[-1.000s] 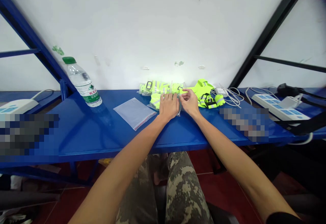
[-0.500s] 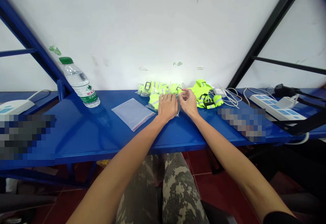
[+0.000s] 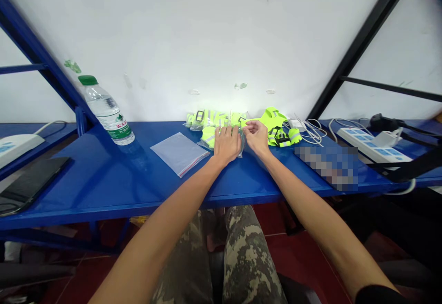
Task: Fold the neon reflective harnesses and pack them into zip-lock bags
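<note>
A clear plastic bag (image 3: 241, 149) with neon-yellow reflective strapping (image 3: 207, 137) in it lies under my hands at the back of the blue table. My left hand (image 3: 227, 144) is palm down over the bag, its fingers bent and holding it down; their tips are partly hidden. Thumb and forefinger of my right hand (image 3: 256, 137) pinch the bag's right edge near its top. Behind them, against the wall, lie more bagged yellow straps (image 3: 216, 118). Just right of my right hand is a loose yellow reflective harness (image 3: 272, 119) with black buckles.
A flat zip bag (image 3: 180, 154) lies left of my hands. Farther left stand a water bottle (image 3: 107, 113) and a dark phone (image 3: 31, 184). White cables (image 3: 312, 129), a blurred-out flat object (image 3: 328, 168) and a power strip (image 3: 373, 145) are on the right.
Both hands stay at the bag with almost no movement. The view has shifted slightly, and the phone at the left shows without blurring.
</note>
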The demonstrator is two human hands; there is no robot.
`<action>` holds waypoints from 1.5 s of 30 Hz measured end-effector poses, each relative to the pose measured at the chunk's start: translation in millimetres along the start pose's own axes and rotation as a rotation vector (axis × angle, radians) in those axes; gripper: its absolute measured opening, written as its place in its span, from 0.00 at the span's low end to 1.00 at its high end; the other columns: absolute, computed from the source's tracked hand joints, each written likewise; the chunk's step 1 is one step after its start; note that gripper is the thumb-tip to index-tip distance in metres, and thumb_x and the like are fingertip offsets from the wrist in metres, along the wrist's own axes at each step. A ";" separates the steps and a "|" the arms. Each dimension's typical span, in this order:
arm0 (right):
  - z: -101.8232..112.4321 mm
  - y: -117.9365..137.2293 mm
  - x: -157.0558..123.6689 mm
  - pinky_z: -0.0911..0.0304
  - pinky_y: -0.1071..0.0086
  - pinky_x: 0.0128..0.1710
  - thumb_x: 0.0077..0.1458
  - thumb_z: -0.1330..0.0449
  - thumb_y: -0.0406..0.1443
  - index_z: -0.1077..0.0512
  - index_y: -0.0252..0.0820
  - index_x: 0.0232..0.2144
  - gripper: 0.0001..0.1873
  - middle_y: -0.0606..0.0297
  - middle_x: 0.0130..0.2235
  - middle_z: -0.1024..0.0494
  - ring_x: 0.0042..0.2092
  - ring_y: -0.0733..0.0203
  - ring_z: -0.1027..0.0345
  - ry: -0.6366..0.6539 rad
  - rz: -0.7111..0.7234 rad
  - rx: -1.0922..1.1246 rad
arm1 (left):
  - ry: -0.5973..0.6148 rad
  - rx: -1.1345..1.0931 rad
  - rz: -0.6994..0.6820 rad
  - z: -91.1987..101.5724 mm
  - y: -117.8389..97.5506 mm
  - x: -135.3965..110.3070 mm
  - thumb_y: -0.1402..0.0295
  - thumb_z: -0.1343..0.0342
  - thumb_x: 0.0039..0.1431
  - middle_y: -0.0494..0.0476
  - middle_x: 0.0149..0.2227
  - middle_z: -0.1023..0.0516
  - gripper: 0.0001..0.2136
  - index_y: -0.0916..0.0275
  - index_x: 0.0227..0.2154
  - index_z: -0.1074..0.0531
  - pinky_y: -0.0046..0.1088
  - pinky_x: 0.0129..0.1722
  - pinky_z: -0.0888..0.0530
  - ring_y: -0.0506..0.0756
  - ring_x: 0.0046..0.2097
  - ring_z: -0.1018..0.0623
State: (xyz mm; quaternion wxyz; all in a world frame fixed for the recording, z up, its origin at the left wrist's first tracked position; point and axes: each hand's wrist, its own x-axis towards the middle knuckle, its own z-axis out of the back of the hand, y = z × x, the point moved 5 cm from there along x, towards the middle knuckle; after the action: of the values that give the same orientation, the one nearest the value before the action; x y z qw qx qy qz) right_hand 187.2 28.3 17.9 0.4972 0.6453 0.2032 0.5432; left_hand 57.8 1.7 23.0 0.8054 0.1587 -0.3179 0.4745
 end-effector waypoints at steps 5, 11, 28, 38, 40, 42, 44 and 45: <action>6.6 0.5 4.3 0.29 0.63 0.41 0.45 0.36 0.39 0.35 0.44 0.35 0.15 0.64 0.32 0.23 0.36 0.59 0.26 -0.007 -0.030 0.125 | 0.012 -0.025 -0.011 12.1 1.1 7.4 0.63 0.62 0.70 0.64 0.49 0.25 0.19 0.63 0.56 0.34 0.43 0.55 0.37 0.62 0.52 0.28; 9.8 9.0 4.7 0.29 0.62 0.43 0.46 0.35 0.43 0.35 0.45 0.38 0.18 0.64 0.33 0.23 0.38 0.59 0.25 0.074 0.036 0.224 | 0.102 0.001 -0.177 19.9 -1.0 20.9 0.59 0.57 0.68 0.66 0.46 0.23 0.17 0.64 0.50 0.33 0.41 0.48 0.33 0.64 0.50 0.26; 4.4 3.5 -4.5 0.27 0.58 0.42 0.43 0.32 0.54 0.26 0.39 0.37 0.27 0.57 0.35 0.21 0.36 0.57 0.26 0.204 0.025 0.046 | 0.167 -0.042 0.050 18.7 13.5 21.1 0.58 0.65 0.72 0.61 0.38 0.19 0.16 0.61 0.50 0.39 0.33 0.40 0.30 0.62 0.43 0.19; 1.1 -4.5 -7.9 0.29 0.62 0.32 0.36 0.30 0.58 0.24 0.39 0.26 0.29 0.61 0.25 0.22 0.28 0.60 0.29 0.353 -0.121 0.138 | -0.014 -0.114 0.375 27.7 44.3 19.8 0.55 0.70 0.72 0.62 0.38 0.19 0.19 0.60 0.52 0.41 0.34 0.40 0.30 0.61 0.41 0.19; 0.2 -5.3 -7.7 0.30 0.63 0.31 0.36 0.30 0.58 0.24 0.40 0.25 0.28 0.62 0.24 0.23 0.27 0.61 0.30 0.355 -0.124 0.161 | -0.030 -0.146 0.368 27.6 45.8 18.5 0.54 0.70 0.71 0.62 0.38 0.19 0.20 0.60 0.52 0.42 0.34 0.40 0.30 0.61 0.41 0.19; -1.0 -6.1 -7.6 0.31 0.64 0.30 0.35 0.29 0.58 0.25 0.40 0.25 0.28 0.63 0.24 0.23 0.26 0.62 0.30 0.350 -0.132 0.181 | -0.039 -0.176 0.370 27.4 47.5 17.9 0.53 0.69 0.71 0.61 0.37 0.20 0.20 0.60 0.53 0.42 0.34 0.41 0.29 0.61 0.41 0.19; -1.9 -7.1 -7.6 0.32 0.65 0.29 0.34 0.29 0.58 0.26 0.40 0.24 0.28 0.64 0.23 0.24 0.25 0.63 0.32 0.338 -0.145 0.198 | -0.040 -0.202 0.372 27.7 48.8 17.9 0.53 0.69 0.71 0.61 0.37 0.20 0.20 0.60 0.53 0.42 0.35 0.41 0.29 0.61 0.40 0.19; -2.1 -7.9 -7.7 0.33 0.66 0.29 0.33 0.28 0.57 0.26 0.40 0.24 0.28 0.64 0.23 0.25 0.25 0.63 0.32 0.333 -0.156 0.204 | -0.040 -0.211 0.373 28.1 49.1 17.9 0.53 0.68 0.71 0.61 0.36 0.20 0.20 0.60 0.53 0.42 0.35 0.41 0.29 0.61 0.40 0.19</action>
State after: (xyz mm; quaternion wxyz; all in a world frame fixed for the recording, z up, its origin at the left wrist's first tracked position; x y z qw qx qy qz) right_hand 185.0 26.4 7.0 0.4295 0.5758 0.3860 0.5788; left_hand 11.3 22.4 53.6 0.7095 0.0214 -0.4054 0.5760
